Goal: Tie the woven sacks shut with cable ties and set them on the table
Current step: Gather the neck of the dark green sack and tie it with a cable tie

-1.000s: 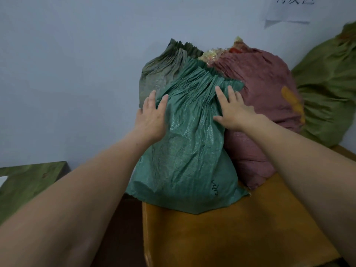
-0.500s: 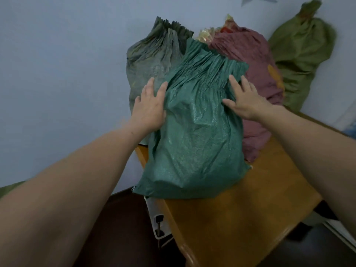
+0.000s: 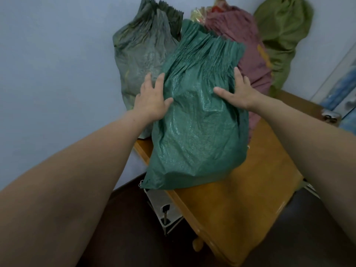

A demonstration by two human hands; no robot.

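At the left edge of the counter [image 3: 240, 209], near its front corner, the green sack [image 3: 196, 128] stands almost upright, and its lower corner hangs a little over the edge. The left hand [image 3: 152, 105] lies flat on the left side of the sack with straight fingers, and the right hand [image 3: 238, 93] presses the right side, thumb spread over the front; neither hand grips the cloth. Compared with one second ago, the right hand has slid down from the pleated neck to the body of the sack, and the sack sits a little more upright. I judge that the setting down is nearly finished and that the hands only steady it.

The sack bulges, but its contents are hidden. Its neck is pleated; no cable tie shows, so perhaps it is tied, I cannot tell. Behind it, toward the back edge, a grey-green sack [image 3: 142, 60] and a dark red sack [image 3: 248, 54] touch it. The mouth of the red one shows something crumpled, yellowish and red. An olive sack [image 3: 283, 35] stands at the back right corner, gathered at the top.
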